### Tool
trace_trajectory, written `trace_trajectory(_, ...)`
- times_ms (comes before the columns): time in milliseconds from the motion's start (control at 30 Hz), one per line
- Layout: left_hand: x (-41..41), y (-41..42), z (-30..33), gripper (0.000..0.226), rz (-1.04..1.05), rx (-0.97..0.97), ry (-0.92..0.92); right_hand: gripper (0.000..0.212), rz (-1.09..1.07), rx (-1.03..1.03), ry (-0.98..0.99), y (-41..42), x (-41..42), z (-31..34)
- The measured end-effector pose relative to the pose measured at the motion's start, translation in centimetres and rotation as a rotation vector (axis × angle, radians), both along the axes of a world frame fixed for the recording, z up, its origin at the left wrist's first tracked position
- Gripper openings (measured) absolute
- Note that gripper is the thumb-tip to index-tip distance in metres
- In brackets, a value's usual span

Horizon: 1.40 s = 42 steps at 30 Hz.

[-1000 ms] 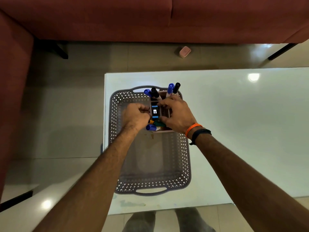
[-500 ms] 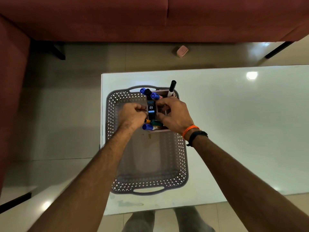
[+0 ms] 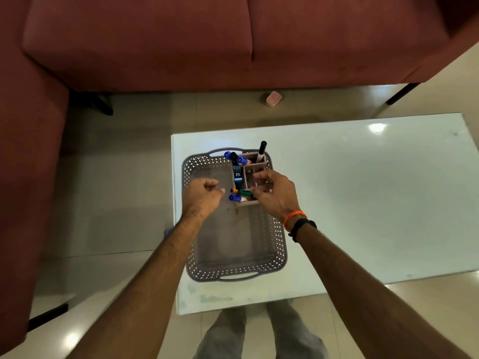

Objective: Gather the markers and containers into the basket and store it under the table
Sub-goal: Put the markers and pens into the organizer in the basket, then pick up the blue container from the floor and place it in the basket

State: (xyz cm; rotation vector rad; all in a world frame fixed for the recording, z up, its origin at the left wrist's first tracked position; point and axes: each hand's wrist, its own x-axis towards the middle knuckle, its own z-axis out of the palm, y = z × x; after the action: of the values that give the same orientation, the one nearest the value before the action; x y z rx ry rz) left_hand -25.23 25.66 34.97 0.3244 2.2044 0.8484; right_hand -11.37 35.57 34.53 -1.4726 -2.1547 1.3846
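A grey perforated basket [image 3: 280, 244] sits at the left end of the white table [image 3: 363, 203]. In its far right corner stands a pinkish compartment organizer [image 3: 255, 165] with blue-capped markers [image 3: 241, 160], an upright black marker [image 3: 262, 149], a green marker [image 3: 245, 193] and a blue-and-black item [image 3: 237, 175]. My left hand [image 3: 202, 194] hovers just left of the organizer, fingers loosely curled with nothing in them. My right hand [image 3: 275, 194] is over the organizer's near right corner, fingers apart, their tips at its edge by the green marker.
A red sofa [image 3: 155, 47] wraps around the far side and the left. A small pink object [image 3: 273, 98] lies on the tiled floor beyond the table. My legs [image 3: 228, 332] stand at the table's near edge. The basket's near half holds nothing.
Both hands were closed around the organizer in the basket. My left hand has let go and drawn back to the left; my right hand's fingers have loosened. The view has pulled back.
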Motion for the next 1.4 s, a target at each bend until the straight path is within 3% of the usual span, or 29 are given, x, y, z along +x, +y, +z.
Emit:
trace_trajectory(500, 1.4, -11.4, 8.4, 0.018, 0.063, 0.027, -0.001, 0.029, -0.041, -0.043, 0.039, -10.6, 2.6, 8.7)
trace_trajectory(700, 1.8, -16.8, 9.9, 0.021, 0.096, 0.037, 0.008, 0.029, 0.008, -0.032, 0.04, -15.8, 2.3, 9.5)
trace_trajectory(867, 0.1, -21.9, 9.6, 0.008, 0.132, -0.017, 0.001, 0.029, 0.067, -0.056, 0.023, -20.2, 0.4, 9.4)
trace_trajectory(1133, -7.6, -27.4, 3.5, 0.013, 0.198, -0.048, -0.098, 0.031, 0.115, -0.139, -0.053, -26.2, -7.3, 4.0)
trace_trajectory(1400, -15.3, -29.6, -8.3, 0.014, 0.104, -0.142, -0.192, 0.042, 0.016, -0.239, -0.194, -30.8, -15.8, -7.2)
